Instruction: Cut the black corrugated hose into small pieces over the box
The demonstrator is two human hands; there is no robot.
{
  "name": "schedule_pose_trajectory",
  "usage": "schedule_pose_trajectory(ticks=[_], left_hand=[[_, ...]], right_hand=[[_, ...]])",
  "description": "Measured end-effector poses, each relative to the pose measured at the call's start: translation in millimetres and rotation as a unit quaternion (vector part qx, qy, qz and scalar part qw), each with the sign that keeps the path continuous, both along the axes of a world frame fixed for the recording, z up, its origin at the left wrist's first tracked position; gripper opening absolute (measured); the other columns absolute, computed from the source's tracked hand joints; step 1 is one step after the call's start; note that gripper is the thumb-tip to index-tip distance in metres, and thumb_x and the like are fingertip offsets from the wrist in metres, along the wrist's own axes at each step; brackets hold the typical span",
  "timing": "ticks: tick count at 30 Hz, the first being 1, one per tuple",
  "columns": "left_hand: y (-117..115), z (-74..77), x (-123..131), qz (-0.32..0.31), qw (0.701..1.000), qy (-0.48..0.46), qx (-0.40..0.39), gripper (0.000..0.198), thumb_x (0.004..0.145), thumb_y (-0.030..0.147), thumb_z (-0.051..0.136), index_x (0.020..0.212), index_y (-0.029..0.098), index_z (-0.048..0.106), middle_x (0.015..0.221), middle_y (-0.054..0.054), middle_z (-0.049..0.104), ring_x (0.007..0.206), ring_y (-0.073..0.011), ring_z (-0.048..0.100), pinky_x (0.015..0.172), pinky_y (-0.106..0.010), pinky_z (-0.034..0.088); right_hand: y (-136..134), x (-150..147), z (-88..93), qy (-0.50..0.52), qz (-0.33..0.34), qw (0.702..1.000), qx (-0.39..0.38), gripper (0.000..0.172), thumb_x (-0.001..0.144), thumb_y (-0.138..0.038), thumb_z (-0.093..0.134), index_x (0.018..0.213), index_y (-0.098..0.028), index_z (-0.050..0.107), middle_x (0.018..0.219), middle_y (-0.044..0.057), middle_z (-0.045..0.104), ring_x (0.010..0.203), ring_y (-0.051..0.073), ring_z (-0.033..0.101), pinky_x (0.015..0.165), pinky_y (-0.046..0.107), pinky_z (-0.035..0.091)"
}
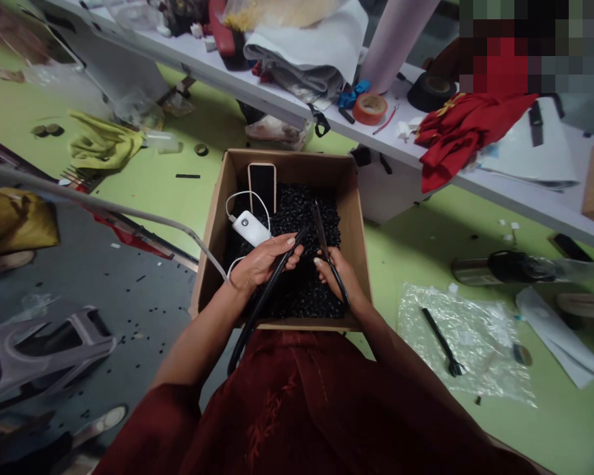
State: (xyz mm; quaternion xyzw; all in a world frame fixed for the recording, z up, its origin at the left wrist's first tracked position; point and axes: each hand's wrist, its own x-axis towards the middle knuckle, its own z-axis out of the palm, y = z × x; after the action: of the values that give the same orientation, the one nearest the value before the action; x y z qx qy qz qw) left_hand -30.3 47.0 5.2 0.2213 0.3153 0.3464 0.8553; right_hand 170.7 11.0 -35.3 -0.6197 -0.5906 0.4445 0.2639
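My left hand [267,260] is closed around a black corrugated tube [278,270], whose end points up and right while the rest trails down toward my lap. Beside it, my right hand [340,274] grips black scissors [321,227], the blades pointing away from me. A small gap separates the blades from the tube's end. Both hands are over a cardboard box [364,264] holding many small black pieces [301,297]. Inside the box, a white power bank [250,228] with a white cable lies near my left hand. A phone [262,188] leans at the box's far left corner.
A pale shelf [396,142] crosses beyond the box, bearing orange tape [369,108] and red cloth [468,132]. To the right lie a plastic bag [485,343], a black forked piece [443,343] and a metal flask [475,269]. A grey stool [92,343] stands at left.
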Motion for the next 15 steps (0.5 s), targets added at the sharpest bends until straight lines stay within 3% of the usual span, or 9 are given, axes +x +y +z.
schedule_pose_trajectory(ticks=[3, 6, 9, 15], left_hand=[[1, 1.2, 1, -0.019, 1.0, 0.024, -0.008, 0.027, 0.077, 0.028, 0.068, 0.098, 0.014, 0.06, 0.074, -0.001, 0.055, 0.059, -0.0059, 0.05, 0.051, -0.018, 0.041], [0, 2.2, 2, -0.008, 0.999, 0.032, 0.003, 0.038, 0.077, 0.033, 0.069, 0.109, 0.019, 0.056, 0.072, 0.002, 0.053, 0.049, -0.0028, 0.042, 0.042, -0.016, 0.031], [-1, 1.2, 6, 0.028, 0.995, 0.08, 0.045, 0.046, 0.076, 0.035, 0.069, 0.116, 0.02, 0.052, 0.068, 0.004, 0.051, 0.044, -0.0016, 0.036, 0.039, -0.016, 0.021], [-2, -6.4, 13, 0.074, 0.959, 0.23, 0.149, 0.044, 0.079, 0.034, 0.064, 0.116, 0.014, 0.053, 0.071, 0.002, 0.059, 0.044, -0.003, 0.037, 0.039, -0.018, 0.023]], right_hand=[[1, 0, -1.4, -0.003, 0.001, 1.0, -0.001, 0.037, 0.085, -0.051, 0.05, 0.11, -0.023, 0.051, 0.076, 0.0, 0.06, 0.061, 0.015, 0.058, 0.059, 0.029, 0.05], [2, 1, -3.5, 0.009, -0.003, 1.0, -0.013, 0.04, 0.084, -0.053, 0.05, 0.111, -0.023, 0.05, 0.076, 0.0, 0.061, 0.061, 0.015, 0.059, 0.059, 0.029, 0.05], [2, 1, -5.2, 0.025, 0.005, 1.0, -0.013, 0.042, 0.085, -0.053, 0.048, 0.113, -0.022, 0.049, 0.082, 0.001, 0.061, 0.065, 0.015, 0.06, 0.064, 0.03, 0.05], [2, 0, 5.6, 0.005, 0.036, 0.999, 0.012, 0.046, 0.086, -0.049, 0.047, 0.122, -0.021, 0.044, 0.099, 0.005, 0.062, 0.086, 0.019, 0.06, 0.08, 0.034, 0.047]])
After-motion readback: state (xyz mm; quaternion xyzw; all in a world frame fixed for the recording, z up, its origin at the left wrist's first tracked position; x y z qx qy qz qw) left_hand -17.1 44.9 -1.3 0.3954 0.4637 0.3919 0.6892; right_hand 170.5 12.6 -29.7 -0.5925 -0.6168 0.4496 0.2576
